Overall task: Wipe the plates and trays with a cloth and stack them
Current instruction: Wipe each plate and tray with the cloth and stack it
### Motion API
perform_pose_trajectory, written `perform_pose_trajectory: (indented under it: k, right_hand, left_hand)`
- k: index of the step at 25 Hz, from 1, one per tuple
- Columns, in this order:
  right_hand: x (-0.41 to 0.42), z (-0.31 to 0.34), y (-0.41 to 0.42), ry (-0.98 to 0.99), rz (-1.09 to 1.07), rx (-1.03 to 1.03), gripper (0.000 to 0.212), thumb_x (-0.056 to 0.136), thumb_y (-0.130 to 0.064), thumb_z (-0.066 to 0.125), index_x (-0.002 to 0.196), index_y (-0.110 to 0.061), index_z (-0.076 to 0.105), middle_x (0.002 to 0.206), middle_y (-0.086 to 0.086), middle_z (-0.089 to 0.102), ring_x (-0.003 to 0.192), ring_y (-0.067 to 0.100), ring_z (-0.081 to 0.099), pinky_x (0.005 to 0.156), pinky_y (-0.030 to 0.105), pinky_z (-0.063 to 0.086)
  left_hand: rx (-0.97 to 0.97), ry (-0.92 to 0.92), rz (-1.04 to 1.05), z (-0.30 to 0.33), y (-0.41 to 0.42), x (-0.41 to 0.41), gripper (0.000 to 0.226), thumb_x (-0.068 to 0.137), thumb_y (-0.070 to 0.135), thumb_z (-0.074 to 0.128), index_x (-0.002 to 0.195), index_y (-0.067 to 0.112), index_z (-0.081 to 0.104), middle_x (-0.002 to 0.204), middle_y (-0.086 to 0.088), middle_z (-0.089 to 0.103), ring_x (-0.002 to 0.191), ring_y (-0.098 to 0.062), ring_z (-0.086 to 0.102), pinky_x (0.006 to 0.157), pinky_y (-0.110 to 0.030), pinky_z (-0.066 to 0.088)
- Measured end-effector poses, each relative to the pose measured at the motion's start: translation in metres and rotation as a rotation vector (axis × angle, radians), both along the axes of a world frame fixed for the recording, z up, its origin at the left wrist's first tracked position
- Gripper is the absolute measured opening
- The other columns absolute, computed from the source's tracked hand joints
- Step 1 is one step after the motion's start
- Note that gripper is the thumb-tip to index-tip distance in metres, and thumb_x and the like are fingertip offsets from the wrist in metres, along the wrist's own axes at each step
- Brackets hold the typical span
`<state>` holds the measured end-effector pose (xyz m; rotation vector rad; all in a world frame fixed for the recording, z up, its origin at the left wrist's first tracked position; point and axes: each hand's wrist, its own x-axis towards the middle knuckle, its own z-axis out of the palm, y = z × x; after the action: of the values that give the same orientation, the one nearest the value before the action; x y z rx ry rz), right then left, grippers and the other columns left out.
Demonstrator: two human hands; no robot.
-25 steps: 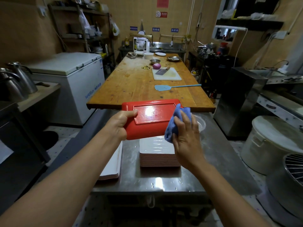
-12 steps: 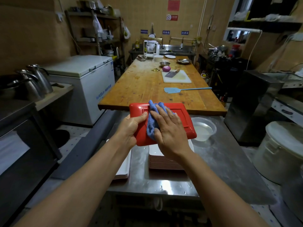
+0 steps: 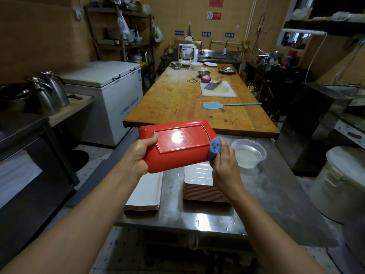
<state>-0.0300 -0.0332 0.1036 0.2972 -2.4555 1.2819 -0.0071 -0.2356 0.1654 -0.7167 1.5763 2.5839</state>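
In the head view, the person holds a red tray (image 3: 177, 147) in the air above a steel table (image 3: 276, 194). The tray is turned with its underside toward the camera and it is tilted, the far edge higher than the near one. The left hand (image 3: 138, 155) grips the left end of the tray: the thumb lies on the underside, and the other fingers go behind the tray, where they cannot be seen. The right hand (image 3: 224, 161) is closed around a blue cloth (image 3: 214, 149), which is bunched up and touches the right edge of the tray.

Under the tray, two stacks stand on the steel table. The left stack of trays (image 3: 145, 194) is low and has a white top face. The right stack of trays (image 3: 203, 186) is taller and lies partly under the right hand. Just to the right of the cloth, a clear plastic bowl (image 3: 248, 153) with some water in it rests on the same table.

Behind the steel table a long wooden table (image 3: 187, 103) carries a white cutting board (image 3: 217, 89) with a cleaver (image 3: 212, 86) on it, a purple onion (image 3: 206, 79) just beside the board, and a blue fly swatter (image 3: 227, 105) closer to the person. A white chest freezer (image 3: 106, 91) stands on the left side of the room.
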Motion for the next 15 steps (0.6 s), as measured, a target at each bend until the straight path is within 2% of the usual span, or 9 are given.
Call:
perform_pose_trajectory:
  k: [2, 4, 5, 6, 7, 8, 11, 13, 15]
  right_hand:
    - [0.004, -0.006, -0.006, 0.009, -0.003, -0.081, 0.037, 0.092, -0.017, 0.03, 0.123, -0.008, 0.047, 0.105, 0.008, 0.052, 0.091, 0.023, 0.052, 0.066, 0.018, 0.031]
    - [0.002, -0.009, -0.008, 0.003, -0.028, -0.096, 0.017, 0.09, -0.016, 0.03, 0.097, -0.013, 0.045, 0.076, -0.002, 0.052, 0.068, 0.019, 0.051, 0.052, 0.019, 0.031]
    - [0.0, -0.01, -0.009, -0.022, -0.041, -0.083, 0.011, 0.093, -0.012, 0.032, 0.091, -0.016, 0.042, 0.068, -0.004, 0.05, 0.061, 0.017, 0.051, 0.048, 0.018, 0.034]
    - [-0.003, -0.013, -0.012, -0.052, -0.051, -0.057, 0.012, 0.094, -0.008, 0.034, 0.09, -0.016, 0.041, 0.064, -0.002, 0.052, 0.058, 0.019, 0.053, 0.049, 0.02, 0.039]
    - [-0.005, -0.016, -0.014, -0.087, -0.056, -0.027, 0.012, 0.094, -0.006, 0.036, 0.09, -0.015, 0.042, 0.064, 0.004, 0.054, 0.059, 0.025, 0.055, 0.052, 0.03, 0.043]
    - [-0.006, -0.02, -0.018, -0.123, -0.059, 0.008, 0.012, 0.094, -0.005, 0.037, 0.09, -0.014, 0.043, 0.067, 0.009, 0.056, 0.061, 0.028, 0.054, 0.052, 0.036, 0.042]
    - [-0.005, -0.032, -0.031, -0.192, -0.035, 0.052, 0.014, 0.095, -0.006, 0.039, 0.091, -0.017, 0.046, 0.071, 0.002, 0.055, 0.058, 0.014, 0.052, 0.05, 0.025, 0.036]
    - [-0.004, -0.034, -0.038, -0.205, 0.002, -0.007, 0.017, 0.095, -0.005, 0.038, 0.093, -0.018, 0.049, 0.073, -0.004, 0.056, 0.061, 0.003, 0.055, 0.056, 0.02, 0.044]
    - [-0.006, -0.033, -0.047, -0.194, 0.029, -0.014, 0.018, 0.096, -0.005, 0.039, 0.094, -0.018, 0.051, 0.077, -0.004, 0.055, 0.067, 0.0, 0.053, 0.058, 0.007, 0.041]
  left_hand:
    - [0.003, -0.018, -0.002, -0.006, -0.01, 0.004, 0.006, 0.085, 0.018, 0.065, 0.086, 0.015, 0.06, 0.062, -0.007, 0.071, 0.052, -0.025, 0.069, 0.041, -0.039, 0.054]
    - [-0.006, -0.019, -0.016, -0.012, -0.019, 0.009, 0.011, 0.085, 0.018, 0.065, 0.095, 0.015, 0.061, 0.075, -0.01, 0.073, 0.064, -0.029, 0.07, 0.051, -0.041, 0.055]
    - [-0.017, -0.018, -0.013, -0.016, -0.025, 0.011, 0.016, 0.085, 0.018, 0.065, 0.101, 0.015, 0.061, 0.084, -0.011, 0.072, 0.073, -0.031, 0.069, 0.057, -0.043, 0.054]
    - [-0.032, -0.015, -0.002, -0.019, -0.031, 0.013, 0.021, 0.085, 0.017, 0.065, 0.105, 0.016, 0.059, 0.092, -0.013, 0.07, 0.081, -0.032, 0.067, 0.062, -0.045, 0.053]
    - [-0.049, -0.006, 0.01, -0.021, -0.037, 0.015, 0.023, 0.085, 0.016, 0.065, 0.107, 0.016, 0.058, 0.097, -0.013, 0.069, 0.086, -0.033, 0.066, 0.065, -0.046, 0.053]
    - [-0.068, 0.003, 0.021, -0.023, -0.043, 0.017, 0.024, 0.085, 0.014, 0.065, 0.107, 0.016, 0.057, 0.099, -0.014, 0.068, 0.088, -0.034, 0.065, 0.067, -0.046, 0.053]
    - [-0.146, 0.09, 0.037, -0.029, -0.061, 0.021, 0.018, 0.084, 0.009, 0.065, 0.099, 0.018, 0.06, 0.095, -0.013, 0.068, 0.081, -0.028, 0.067, 0.063, -0.041, 0.057]
    - [-0.351, 0.21, 0.05, -0.033, -0.069, 0.021, 0.017, 0.083, 0.006, 0.066, 0.091, 0.02, 0.062, 0.087, -0.006, 0.068, 0.071, -0.016, 0.068, 0.061, -0.031, 0.057]
    - [-0.8, 0.316, 0.027, -0.043, -0.079, 0.018, 0.018, 0.08, 0.008, 0.071, 0.088, 0.023, 0.064, 0.082, 0.002, 0.068, 0.071, -0.01, 0.065, 0.066, -0.025, 0.054]
